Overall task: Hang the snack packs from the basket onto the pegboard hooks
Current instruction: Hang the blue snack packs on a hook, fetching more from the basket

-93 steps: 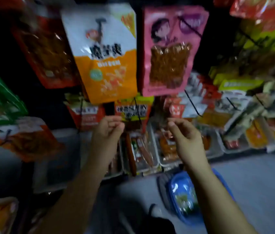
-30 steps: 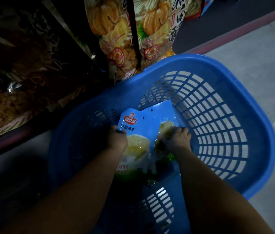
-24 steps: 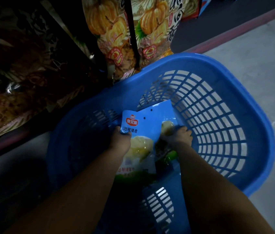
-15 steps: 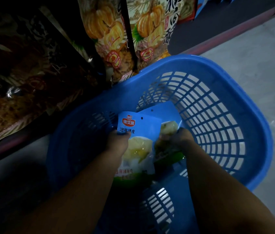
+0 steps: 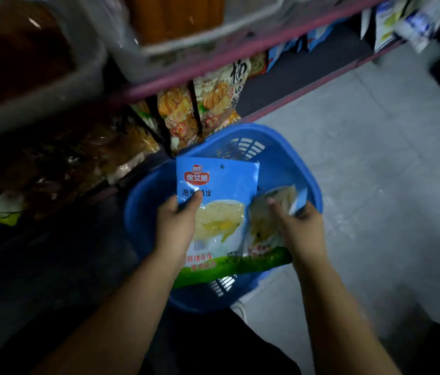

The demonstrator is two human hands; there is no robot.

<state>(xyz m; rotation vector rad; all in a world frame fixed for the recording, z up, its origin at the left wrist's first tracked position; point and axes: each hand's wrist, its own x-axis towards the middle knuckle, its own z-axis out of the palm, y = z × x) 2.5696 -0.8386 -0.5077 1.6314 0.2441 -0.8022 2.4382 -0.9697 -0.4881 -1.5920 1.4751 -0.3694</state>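
Two blue snack packs up above the basket [image 5: 313, 190], one per hand. Left pack [image 5: 218, 201] upright and face-on, hang hole clear near its top edge, pinched on its left side by the left hand [image 5: 177, 226], thumb across the front. Right pack [image 5: 268, 226] turned at an angle and blurred, tucked just behind the first one's right edge, held by the right hand [image 5: 301, 228], fingers curled round it; exact grip hard to read through the blur. Likely trouble from here: slick film and a one-sided pinch, so a slip and a drop back into the basket or onto the floor [image 5: 375, 171] during the lift. Overlapping edges, so a snag between the two packs when pulled apart. With both hands loaded, nothing spare to steady a hook or line up the small hole, so a missed peg or a torn hole probable if rushed. No pegboard hooks in view now, so a blind carry upward past the shelf edge [image 5: 213, 66], with a knock there possible. Count: two packs in hand; one basket, any remaining contents hidden behind the packs; two pumpkin-print bags [image 5: 178, 112] plainly showing on the low shelf behind, a sliver of a possible third at their left; several blue packs [image 5: 386, 20] hanging far right, too blurred for a number.
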